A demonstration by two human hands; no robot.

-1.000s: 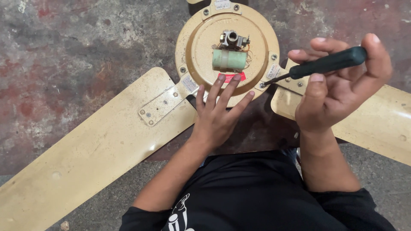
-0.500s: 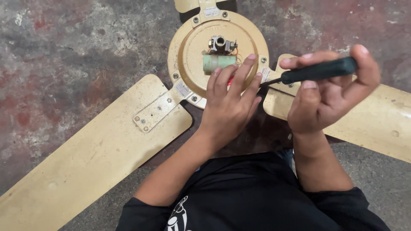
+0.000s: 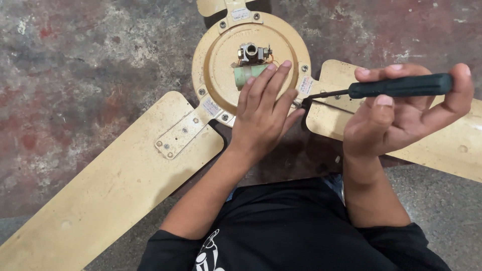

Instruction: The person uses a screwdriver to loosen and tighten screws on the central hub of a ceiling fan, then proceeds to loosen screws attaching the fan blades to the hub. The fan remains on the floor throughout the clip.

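A cream ceiling fan lies on the floor with its round motor housing facing up. My left hand rests flat on the housing, fingers spread, fingertips touching a pale green cylindrical capacitor below a metal shaft fitting. My right hand grips a dark-handled screwdriver held level. Its tip reaches a screw at the housing's right edge, by the bracket of the right blade.
A long blade stretches to the lower left, joined by a metal bracket with screws. A third blade stub points away at the top. The floor is mottled grey and red concrete. My black shirt fills the bottom.
My left hand slid further up over the housing, now covering its lower part and touching the capacitor. The screwdriver levelled out and its tip came to the housing's right edge.
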